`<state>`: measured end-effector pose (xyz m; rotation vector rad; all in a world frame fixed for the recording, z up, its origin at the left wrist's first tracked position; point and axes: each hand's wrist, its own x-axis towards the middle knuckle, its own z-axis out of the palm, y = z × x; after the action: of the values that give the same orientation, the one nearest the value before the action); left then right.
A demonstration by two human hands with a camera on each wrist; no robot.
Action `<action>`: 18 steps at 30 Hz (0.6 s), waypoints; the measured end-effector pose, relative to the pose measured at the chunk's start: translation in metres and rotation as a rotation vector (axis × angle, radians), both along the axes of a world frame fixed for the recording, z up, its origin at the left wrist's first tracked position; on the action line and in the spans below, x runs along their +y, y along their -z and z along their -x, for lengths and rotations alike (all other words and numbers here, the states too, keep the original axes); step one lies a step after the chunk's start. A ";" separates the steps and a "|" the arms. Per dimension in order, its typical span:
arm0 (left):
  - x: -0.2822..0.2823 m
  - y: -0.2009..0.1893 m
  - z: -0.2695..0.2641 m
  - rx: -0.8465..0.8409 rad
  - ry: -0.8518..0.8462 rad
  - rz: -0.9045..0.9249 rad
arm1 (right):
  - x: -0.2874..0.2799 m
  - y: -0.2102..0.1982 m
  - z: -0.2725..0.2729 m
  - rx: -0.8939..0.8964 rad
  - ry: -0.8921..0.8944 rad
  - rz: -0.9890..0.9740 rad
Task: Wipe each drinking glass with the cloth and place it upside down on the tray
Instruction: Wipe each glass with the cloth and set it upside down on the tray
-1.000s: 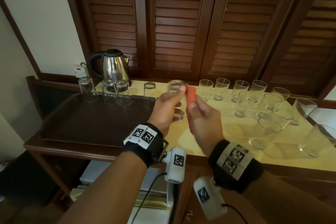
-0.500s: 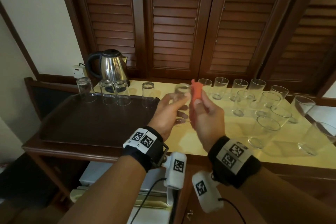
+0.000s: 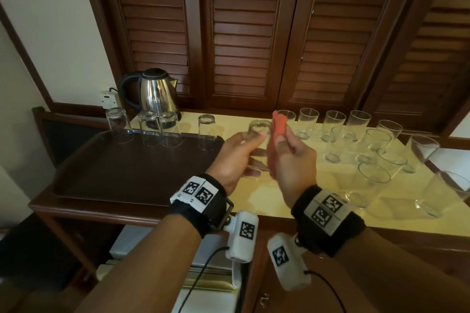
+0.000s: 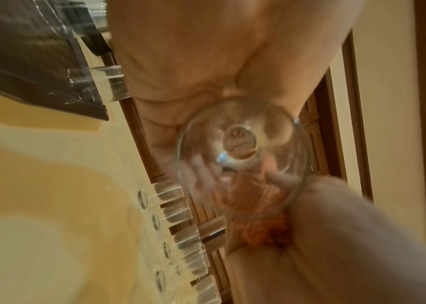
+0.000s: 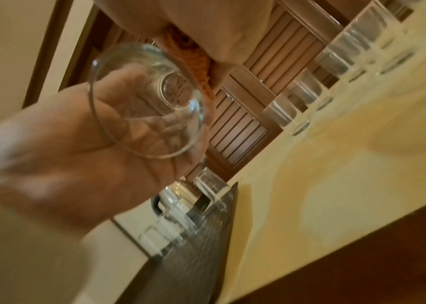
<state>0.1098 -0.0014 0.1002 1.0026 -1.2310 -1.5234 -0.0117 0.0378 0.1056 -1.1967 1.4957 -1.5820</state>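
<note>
My left hand [image 3: 239, 152] grips a clear drinking glass [image 3: 258, 132] above the yellow counter, just right of the tray; its open rim faces my wrist [image 4: 243, 152] [image 5: 146, 100]. My right hand [image 3: 287, 157] pinches an orange cloth [image 3: 278, 129] against the glass's right side [image 5: 193, 59]. The dark brown tray [image 3: 122, 173] lies at the left, with several glasses [image 3: 162, 129] upside down along its far edge. Several upright glasses [image 3: 335, 124] stand on the counter to the right.
A steel electric kettle [image 3: 155, 91] stands behind the tray, near a wall socket [image 3: 109, 99]. Louvred wooden doors [image 3: 241, 33] back the counter. More upright glasses [image 3: 368, 183] crowd the counter's right front. Below the counter's front edge sits a white appliance [image 3: 157, 241].
The glass in my left hand has tipped from near upright to base-away, rim toward me. Both hands have drifted slightly rightward, and the cloth stays against the glass.
</note>
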 end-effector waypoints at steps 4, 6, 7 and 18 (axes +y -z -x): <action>0.000 -0.001 -0.001 -0.008 -0.007 -0.049 | 0.008 0.012 -0.005 0.134 -0.047 0.028; 0.002 0.003 0.001 -0.043 0.070 -0.045 | -0.002 0.006 0.005 0.005 0.004 -0.023; 0.002 0.004 0.001 -0.048 0.034 -0.019 | -0.003 0.004 0.007 -0.035 0.005 -0.040; -0.004 0.001 -0.006 0.054 -0.094 0.014 | 0.014 0.001 -0.008 0.158 -0.122 0.030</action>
<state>0.1162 -0.0055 0.0993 0.9906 -1.1400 -1.4573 -0.0033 0.0523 0.1043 -1.4311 1.4700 -1.4622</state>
